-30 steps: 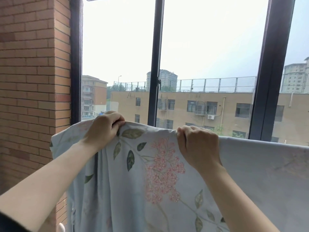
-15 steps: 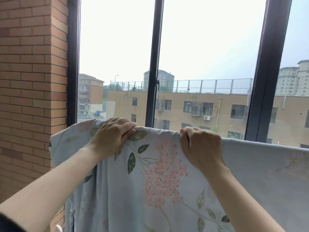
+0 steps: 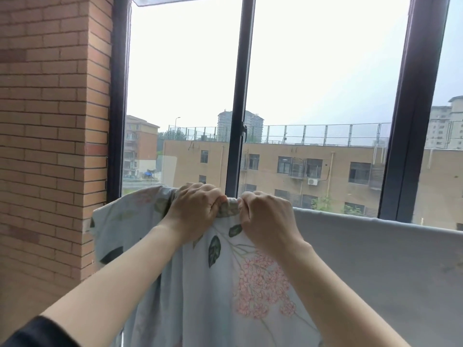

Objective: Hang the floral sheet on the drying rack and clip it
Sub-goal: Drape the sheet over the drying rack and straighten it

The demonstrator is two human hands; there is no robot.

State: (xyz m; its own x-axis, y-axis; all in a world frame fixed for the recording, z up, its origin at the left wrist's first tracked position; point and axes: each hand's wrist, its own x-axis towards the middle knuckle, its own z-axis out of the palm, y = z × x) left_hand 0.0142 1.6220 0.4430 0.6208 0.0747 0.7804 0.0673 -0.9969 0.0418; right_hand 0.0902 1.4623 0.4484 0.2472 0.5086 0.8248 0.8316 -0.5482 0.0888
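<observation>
Brick wall (image 3: 50, 121) and window (image 3: 236, 96) behind. Floral sheet (image 3: 225, 296) lies draped over a support hidden beneath its top fold, presumably the drying rack — hanging judged largely done. Left hand (image 3: 195, 209) and right hand (image 3: 265, 216), close together, each pinch that fold. No clip visible — clipping outstanding.

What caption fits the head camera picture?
The left hand and right hand grip the top of the floral sheet by the window.

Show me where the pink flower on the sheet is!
In the head view, the pink flower sits low and centre on the floral sheet, just below the right hand.
</observation>
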